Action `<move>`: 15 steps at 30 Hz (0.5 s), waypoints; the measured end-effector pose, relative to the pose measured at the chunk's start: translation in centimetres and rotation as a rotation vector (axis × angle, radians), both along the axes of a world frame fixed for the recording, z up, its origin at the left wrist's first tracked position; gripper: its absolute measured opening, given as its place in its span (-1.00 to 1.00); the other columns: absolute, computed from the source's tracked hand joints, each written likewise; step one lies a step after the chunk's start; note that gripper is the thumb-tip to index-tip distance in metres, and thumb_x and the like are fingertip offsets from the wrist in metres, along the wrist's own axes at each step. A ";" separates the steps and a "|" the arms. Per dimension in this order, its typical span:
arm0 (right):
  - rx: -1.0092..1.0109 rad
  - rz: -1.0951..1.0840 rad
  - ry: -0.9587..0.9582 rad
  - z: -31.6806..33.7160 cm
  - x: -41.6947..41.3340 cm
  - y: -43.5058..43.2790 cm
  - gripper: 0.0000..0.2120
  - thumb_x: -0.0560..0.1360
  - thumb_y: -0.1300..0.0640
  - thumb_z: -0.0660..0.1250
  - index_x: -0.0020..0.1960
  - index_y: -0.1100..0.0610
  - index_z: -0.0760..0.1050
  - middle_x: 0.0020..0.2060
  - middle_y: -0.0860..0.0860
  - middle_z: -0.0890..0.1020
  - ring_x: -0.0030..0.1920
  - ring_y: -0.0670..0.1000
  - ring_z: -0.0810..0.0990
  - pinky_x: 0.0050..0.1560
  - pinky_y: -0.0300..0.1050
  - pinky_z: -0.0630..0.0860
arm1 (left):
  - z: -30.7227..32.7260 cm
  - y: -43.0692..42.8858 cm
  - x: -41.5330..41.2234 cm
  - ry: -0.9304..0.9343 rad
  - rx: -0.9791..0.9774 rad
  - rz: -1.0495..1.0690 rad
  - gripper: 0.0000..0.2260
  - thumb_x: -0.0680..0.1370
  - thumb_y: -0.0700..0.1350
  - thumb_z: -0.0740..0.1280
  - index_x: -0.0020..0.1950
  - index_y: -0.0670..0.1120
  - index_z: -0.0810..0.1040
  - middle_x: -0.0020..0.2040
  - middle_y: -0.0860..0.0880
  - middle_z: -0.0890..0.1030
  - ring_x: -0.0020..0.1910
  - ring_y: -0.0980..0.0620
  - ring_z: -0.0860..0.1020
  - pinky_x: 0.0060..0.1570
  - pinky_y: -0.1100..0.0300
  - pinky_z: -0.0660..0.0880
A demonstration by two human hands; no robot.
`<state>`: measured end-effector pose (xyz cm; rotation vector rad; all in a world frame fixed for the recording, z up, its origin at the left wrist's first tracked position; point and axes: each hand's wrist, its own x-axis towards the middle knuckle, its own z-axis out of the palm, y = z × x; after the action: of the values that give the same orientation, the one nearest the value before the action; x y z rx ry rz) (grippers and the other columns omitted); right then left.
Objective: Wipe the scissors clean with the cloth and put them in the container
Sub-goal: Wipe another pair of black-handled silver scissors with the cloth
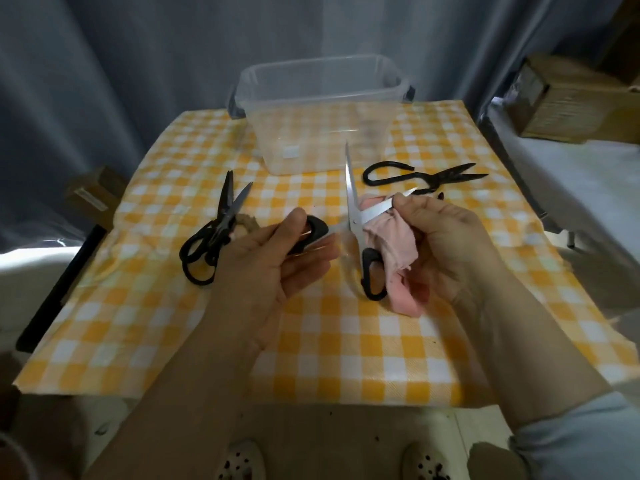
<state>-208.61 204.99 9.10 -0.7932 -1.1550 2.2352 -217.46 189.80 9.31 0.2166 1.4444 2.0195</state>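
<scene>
A pair of steel scissors (352, 202) with black handles is spread wide open above the table. My left hand (277, 261) grips one black handle. My right hand (446, 244) holds a pink cloth (388, 237) and pinches it round the lower blade, whose tip sticks out past my thumb. The other blade points up toward the clear plastic container (322, 109) at the table's far side. The second handle hangs down in front of the cloth.
The table has a yellow-and-white checked cover (346, 341). Black scissors (216, 233) lie to the left, and an all-black iron pair (422, 176) lies to the right behind my hand. Cardboard boxes (568, 98) stand off the table at the right.
</scene>
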 end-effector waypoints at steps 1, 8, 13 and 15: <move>0.024 0.004 -0.027 0.0 0.0 0.0 -0.83 0.48 0.23 0.34 -0.06 0.36 0.57 -0.22 0.21 0.68 -0.28 0.08 0.67 -0.29 -0.10 0.63 | 0.0 0.1 0.1 0.000 0.029 0.037 -0.78 0.44 -0.06 0.33 -0.11 -0.21 0.61 -0.20 -0.15 0.70 -0.21 -0.07 0.69 -0.29 0.21 0.62; 0.340 0.403 -0.256 0.1 0.8 -1.1 -0.63 0.31 0.00 0.44 -0.10 0.32 0.64 -0.21 0.20 0.69 -0.24 0.11 0.66 -0.21 -0.08 0.63 | 0.2 0.4 0.0 -0.121 0.264 0.193 -0.81 0.53 -0.12 0.28 -0.10 -0.25 0.55 -0.22 -0.11 0.69 -0.12 -0.09 0.68 -0.13 0.18 0.63; 0.466 0.298 -0.188 -1.0 -0.3 -2.4 -0.92 0.41 0.29 0.43 -0.13 0.30 0.65 -0.18 0.22 0.69 -0.04 0.22 0.66 0.13 0.13 0.56 | -0.8 0.9 0.9 -0.027 0.074 0.184 -0.72 0.50 0.01 0.29 0.02 -0.16 0.61 -0.01 -0.09 0.69 0.07 -0.04 0.63 0.07 0.07 0.58; 0.479 0.250 -0.168 -1.2 -0.3 -2.5 -0.93 0.44 0.30 0.40 -0.13 0.28 0.65 -0.20 0.21 0.70 -0.08 0.20 0.67 0.09 0.10 0.58 | -0.9 0.8 1.1 0.002 0.018 0.076 -0.66 0.42 0.09 0.30 0.08 -0.08 0.63 0.05 -0.07 0.67 0.11 -0.03 0.61 0.11 0.01 0.54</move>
<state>-208.92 202.52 7.95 -0.6712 -1.8673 1.9705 -216.36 190.60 8.38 0.1736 1.4566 2.0941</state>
